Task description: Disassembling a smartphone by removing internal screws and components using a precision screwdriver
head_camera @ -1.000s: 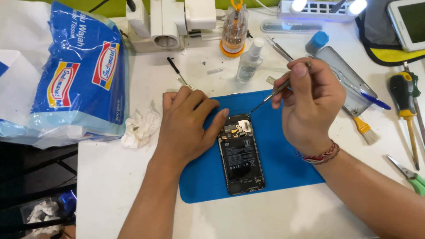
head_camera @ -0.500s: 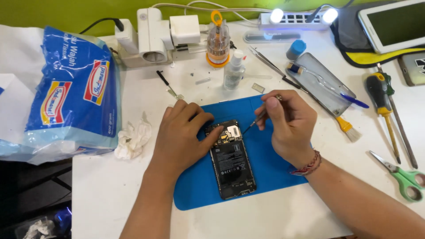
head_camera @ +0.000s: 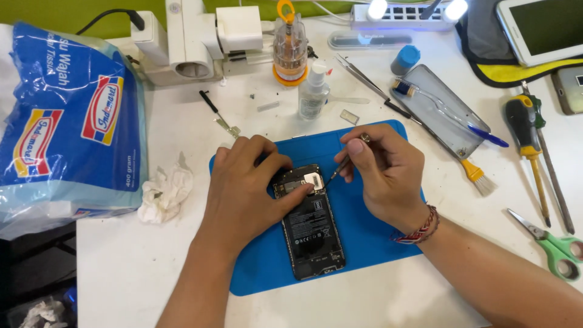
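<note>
An opened black phone point(head_camera: 311, 231) with its back off lies on a blue work mat point(head_camera: 364, 234) in the middle of the white table. My left hand point(head_camera: 246, 188) rests flat over the phone's upper left corner, fingertips pressing beside a pale metal shield. My right hand point(head_camera: 385, 173) grips a thin precision screwdriver point(head_camera: 341, 167) whose tip touches the phone's top edge near that shield.
A blue tissue pack point(head_camera: 67, 127) and a crumpled tissue point(head_camera: 165, 191) lie at the left. Behind the mat stand a small spray bottle point(head_camera: 314, 91), a screwdriver bit holder point(head_camera: 289, 45) and tweezers point(head_camera: 364, 78). At the right lie a brush point(head_camera: 477, 176), screwdrivers point(head_camera: 527, 146) and green scissors point(head_camera: 555, 246).
The view has shifted so the mat sits more centred. My right hand has lowered the tool tip down onto the phone's top. My left hand stays on the phone.
</note>
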